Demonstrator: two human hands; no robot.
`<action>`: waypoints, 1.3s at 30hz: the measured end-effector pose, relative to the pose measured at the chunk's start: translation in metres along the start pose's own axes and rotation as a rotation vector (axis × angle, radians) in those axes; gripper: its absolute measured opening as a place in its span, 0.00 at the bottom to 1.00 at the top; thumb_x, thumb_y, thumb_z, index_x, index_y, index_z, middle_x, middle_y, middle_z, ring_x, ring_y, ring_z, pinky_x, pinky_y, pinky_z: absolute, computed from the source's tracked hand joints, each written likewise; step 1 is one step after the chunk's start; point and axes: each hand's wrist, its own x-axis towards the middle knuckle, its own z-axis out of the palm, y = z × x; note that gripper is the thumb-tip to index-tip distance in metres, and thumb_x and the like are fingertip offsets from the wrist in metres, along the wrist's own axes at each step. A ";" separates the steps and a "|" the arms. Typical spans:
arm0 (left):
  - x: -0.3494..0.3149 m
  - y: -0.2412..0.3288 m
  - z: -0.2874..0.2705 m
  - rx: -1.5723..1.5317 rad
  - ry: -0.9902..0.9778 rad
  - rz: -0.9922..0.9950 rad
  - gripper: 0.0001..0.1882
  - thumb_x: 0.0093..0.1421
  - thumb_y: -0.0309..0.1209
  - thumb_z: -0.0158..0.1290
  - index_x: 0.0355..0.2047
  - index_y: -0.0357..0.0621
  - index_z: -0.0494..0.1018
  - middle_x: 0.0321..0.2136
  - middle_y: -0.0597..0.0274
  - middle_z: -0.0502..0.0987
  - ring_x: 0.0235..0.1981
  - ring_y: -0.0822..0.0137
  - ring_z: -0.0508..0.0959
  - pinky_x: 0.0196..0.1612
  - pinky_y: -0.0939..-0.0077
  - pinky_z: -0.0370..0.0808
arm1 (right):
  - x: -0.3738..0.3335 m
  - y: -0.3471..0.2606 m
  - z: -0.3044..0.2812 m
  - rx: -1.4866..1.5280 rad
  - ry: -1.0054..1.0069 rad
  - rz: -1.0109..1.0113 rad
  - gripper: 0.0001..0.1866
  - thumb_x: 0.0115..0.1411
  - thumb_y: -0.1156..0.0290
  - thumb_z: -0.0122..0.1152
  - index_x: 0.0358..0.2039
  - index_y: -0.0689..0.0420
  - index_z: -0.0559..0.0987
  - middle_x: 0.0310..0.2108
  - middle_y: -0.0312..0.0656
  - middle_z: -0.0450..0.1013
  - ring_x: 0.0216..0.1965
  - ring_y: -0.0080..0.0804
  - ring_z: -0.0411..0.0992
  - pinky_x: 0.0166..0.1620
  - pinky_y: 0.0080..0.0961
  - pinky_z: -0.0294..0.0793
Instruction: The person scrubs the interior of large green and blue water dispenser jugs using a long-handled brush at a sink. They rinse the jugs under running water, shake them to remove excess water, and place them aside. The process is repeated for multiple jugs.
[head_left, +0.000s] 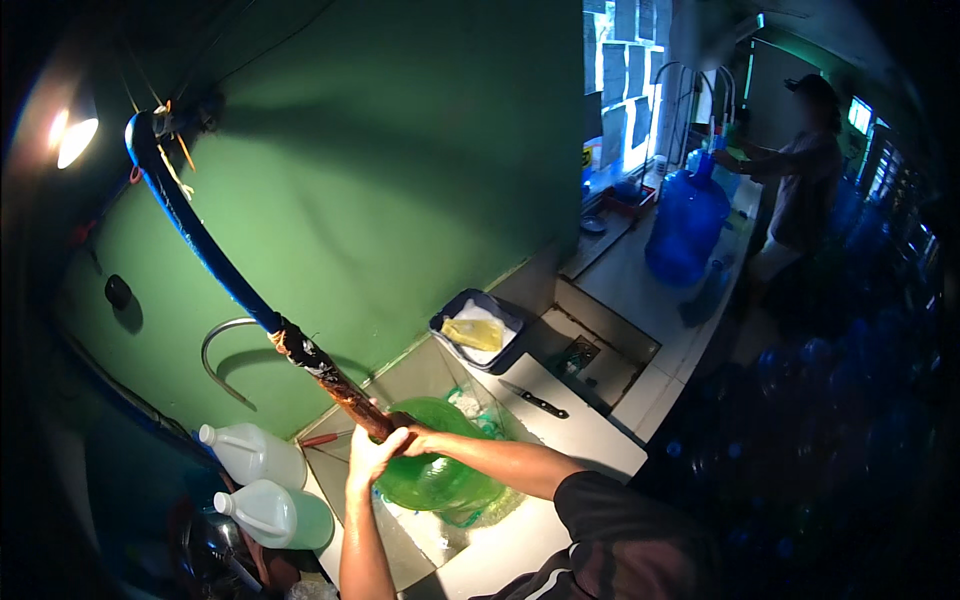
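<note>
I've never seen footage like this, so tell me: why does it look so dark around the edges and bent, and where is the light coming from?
Head view: fisheye lens curves straight edges and blackens the corners. A bare lamp glares at upper left; daylight comes through the window at the back. The green wall shows soft shadows, one below the hose. Both hands, left hand and right hand, are fairly sharp; the far person is dim.

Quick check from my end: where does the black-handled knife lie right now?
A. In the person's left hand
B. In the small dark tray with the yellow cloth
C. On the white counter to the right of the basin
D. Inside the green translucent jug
C: the black-handled knife lies flat on the white counter, apart from both hands, which hold the dark hose at the green translucent jug.
</note>
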 end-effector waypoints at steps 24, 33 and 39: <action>-0.025 -0.077 0.058 0.083 0.432 0.048 0.18 0.66 0.34 0.54 0.49 0.31 0.72 0.41 0.49 0.79 0.43 0.58 0.79 0.52 0.67 0.73 | -0.044 0.062 0.048 0.867 0.411 0.407 0.17 0.69 0.57 0.46 0.45 0.55 0.77 0.45 0.36 0.74 0.48 0.23 0.68 0.53 0.27 0.69; -0.022 -0.081 0.058 0.111 0.488 -0.011 0.17 0.63 0.27 0.50 0.49 0.27 0.71 0.41 0.46 0.80 0.42 0.58 0.80 0.51 0.65 0.74 | -0.037 0.051 0.040 0.604 0.409 0.556 0.19 0.67 0.56 0.47 0.44 0.53 0.81 0.41 0.49 0.79 0.42 0.35 0.75 0.48 0.35 0.70; -0.020 -0.075 0.054 0.175 0.488 -0.125 0.18 0.65 0.31 0.52 0.48 0.27 0.72 0.40 0.47 0.80 0.40 0.58 0.80 0.49 0.65 0.75 | -0.038 0.070 0.052 0.178 0.277 0.520 0.16 0.66 0.55 0.45 0.36 0.54 0.74 0.34 0.54 0.77 0.34 0.50 0.76 0.38 0.43 0.71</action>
